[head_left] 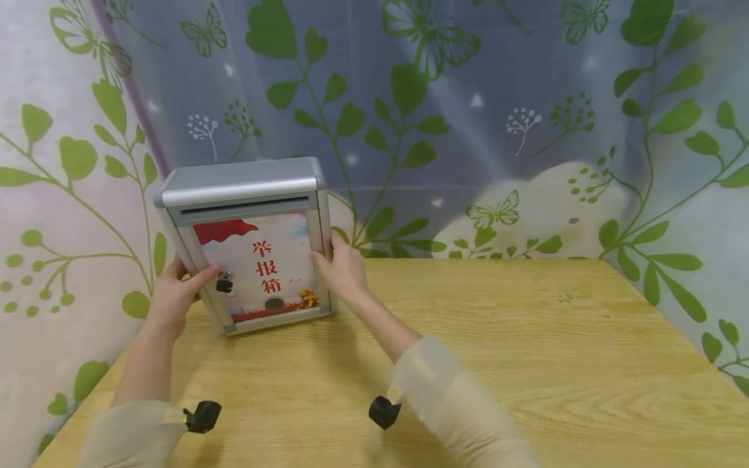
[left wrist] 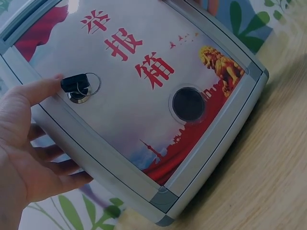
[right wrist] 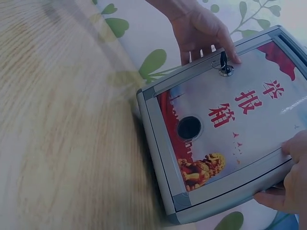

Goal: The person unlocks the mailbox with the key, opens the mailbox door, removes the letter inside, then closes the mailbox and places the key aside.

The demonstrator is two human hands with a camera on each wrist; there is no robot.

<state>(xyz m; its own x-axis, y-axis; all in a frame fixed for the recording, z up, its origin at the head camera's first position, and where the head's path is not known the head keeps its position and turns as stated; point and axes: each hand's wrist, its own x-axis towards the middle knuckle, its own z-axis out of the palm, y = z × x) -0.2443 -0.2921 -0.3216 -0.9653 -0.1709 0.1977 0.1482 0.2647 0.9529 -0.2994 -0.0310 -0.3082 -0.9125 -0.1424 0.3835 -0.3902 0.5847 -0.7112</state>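
A silver-framed drop box point(head_left: 275, 260) with a slot under its lid and red Chinese characters on its front is held between both hands. It is tilted; whether its base touches the table cannot be told. My left hand point(head_left: 175, 289) grips the left side, thumb on the front beside a black-headed key point(left wrist: 74, 83) in the lock, the other fingers behind the edge. On the opposite side, my right hand point(head_left: 344, 270) grips the frame, its thumb over the front edge. A dark round spot point(right wrist: 189, 128) shows low on the front panel.
The wood-grain table point(head_left: 526, 364) spreads in front and to the right. Behind it hangs a curtain point(head_left: 497, 130) printed with leaves and butterflies, close to the box's back. Small black cameras point(head_left: 203, 416) are strapped at both wrists.
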